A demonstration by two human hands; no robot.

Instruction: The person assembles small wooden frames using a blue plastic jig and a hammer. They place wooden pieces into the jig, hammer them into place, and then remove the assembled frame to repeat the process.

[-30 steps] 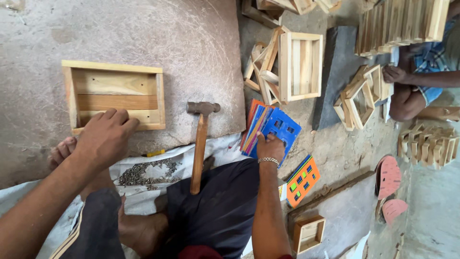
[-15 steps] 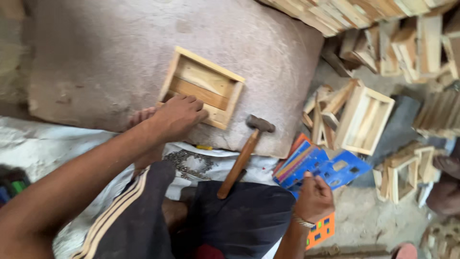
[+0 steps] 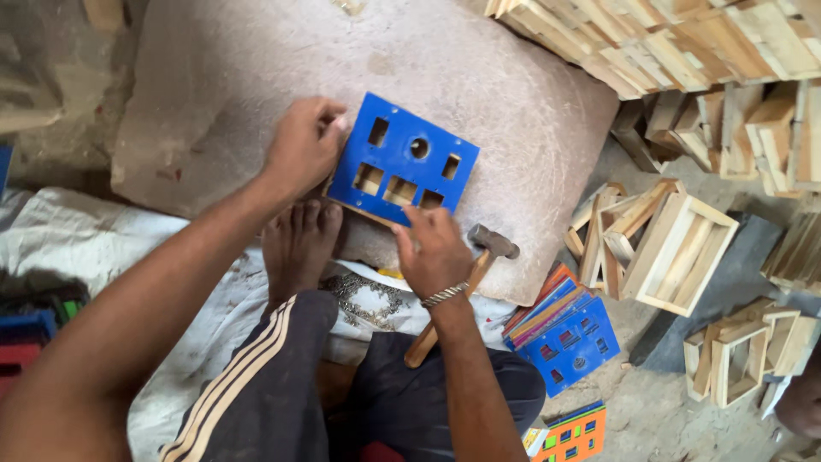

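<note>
Hands (image 3: 301,147) flat on blue plate (image 3: 402,162)

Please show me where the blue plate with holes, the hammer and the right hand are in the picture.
blue plate (image 3: 402,162): head view, on its flat blue face between the cut-outs.
hammer (image 3: 493,241): head view, on its metal head.
right hand (image 3: 434,248): head view, on the back of the hand at the plate's lower edge.

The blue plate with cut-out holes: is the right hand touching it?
Touching. The head view shows the right hand with its fingers resting on the lower edge of the blue plate, with no gap between them.
</note>
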